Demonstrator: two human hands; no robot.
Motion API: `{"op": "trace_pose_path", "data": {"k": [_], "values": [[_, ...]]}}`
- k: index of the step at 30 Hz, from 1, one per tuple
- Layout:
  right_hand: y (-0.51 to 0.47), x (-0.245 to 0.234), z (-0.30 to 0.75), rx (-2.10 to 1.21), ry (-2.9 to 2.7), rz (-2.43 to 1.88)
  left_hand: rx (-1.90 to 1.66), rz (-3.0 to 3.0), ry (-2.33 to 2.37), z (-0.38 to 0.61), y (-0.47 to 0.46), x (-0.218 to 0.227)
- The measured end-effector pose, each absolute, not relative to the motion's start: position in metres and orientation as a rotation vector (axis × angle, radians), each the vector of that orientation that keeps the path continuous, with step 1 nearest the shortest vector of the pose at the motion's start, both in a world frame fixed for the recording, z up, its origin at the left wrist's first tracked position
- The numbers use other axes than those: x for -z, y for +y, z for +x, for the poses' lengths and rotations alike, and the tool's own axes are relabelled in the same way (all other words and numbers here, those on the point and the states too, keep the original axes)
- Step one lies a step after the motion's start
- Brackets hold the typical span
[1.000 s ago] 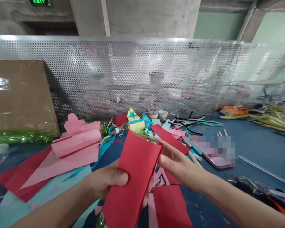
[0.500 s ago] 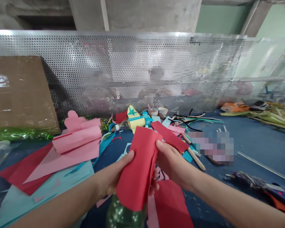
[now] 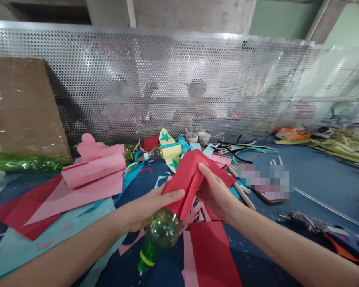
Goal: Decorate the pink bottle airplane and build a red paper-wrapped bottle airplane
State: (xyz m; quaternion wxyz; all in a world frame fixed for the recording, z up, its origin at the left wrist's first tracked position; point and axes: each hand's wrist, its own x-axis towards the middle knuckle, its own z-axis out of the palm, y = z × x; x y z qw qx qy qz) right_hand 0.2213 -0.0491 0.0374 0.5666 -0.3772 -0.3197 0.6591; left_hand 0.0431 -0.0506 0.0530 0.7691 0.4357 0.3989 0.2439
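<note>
A green plastic bottle (image 3: pixel 163 235) is held in the middle, its neck pointing down toward me. Red paper (image 3: pixel 184 179) wraps around its body, with an overlapping seam showing on top. My left hand (image 3: pixel 155 207) grips the bottle and paper from the left, thumb lying across the red sheet near the seam. On the other side my right hand (image 3: pixel 217 191) presses the far part of the wrap with its fingers; some fingertips are hidden behind the paper. A flat red sheet (image 3: pixel 214 255) and pink paper scraps lie on the blue table below.
Rolled pink paper (image 3: pixel 94 169) and light blue sheets (image 3: pixel 56 239) lie at left. A yellow-wrapped bottle (image 3: pixel 171 150) with stars sits behind my hands. A glue gun (image 3: pixel 326 233) rests at right, near a thin rod (image 3: pixel 332 209). A perforated screen (image 3: pixel 167 79) borders the table.
The wrapped bottle has turned and tilted, bringing the paper seam to the top and the green neck into view. My left thumb has moved onto the paper near the seam.
</note>
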Motion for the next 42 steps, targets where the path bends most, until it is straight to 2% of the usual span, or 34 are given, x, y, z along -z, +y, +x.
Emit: {"op": "trace_pose_path", "data": {"k": [9, 15, 20, 27, 31, 35, 42], "values": [[-0.049, -0.036, 0.22, -1.505, -0.804, -0.884, -0.488, 1.033, 0.836, 0.042, -0.052, -0.059], [-0.052, -0.04, 0.219, -1.433, -0.787, -0.873, -0.565, 1.648, 0.99, 0.039, -0.053, -0.071], [-0.055, -0.036, 0.219, -1.423, -0.757, -0.906, -0.716, 2.031, 1.311, 0.047, -0.073, -0.08], [-0.054, -0.039, 0.222, -1.428, -0.815, -0.879, -0.729, 2.339, 1.175, 0.044, -0.073, -0.082], [-0.04, -0.043, 0.239, -1.282, -1.095, -0.942, -0.586, 2.2, 1.153, 0.03, -0.061, -0.098], [-0.033, -0.052, 0.259, -1.032, -1.643, -0.888, -0.285, 2.161, 1.081, 0.01, -0.048, -0.108], [-0.058, -0.073, 0.263, -1.014, -2.198, -1.122, 0.063, 2.162, 0.881, 0.0, -0.02, -0.12]]}}
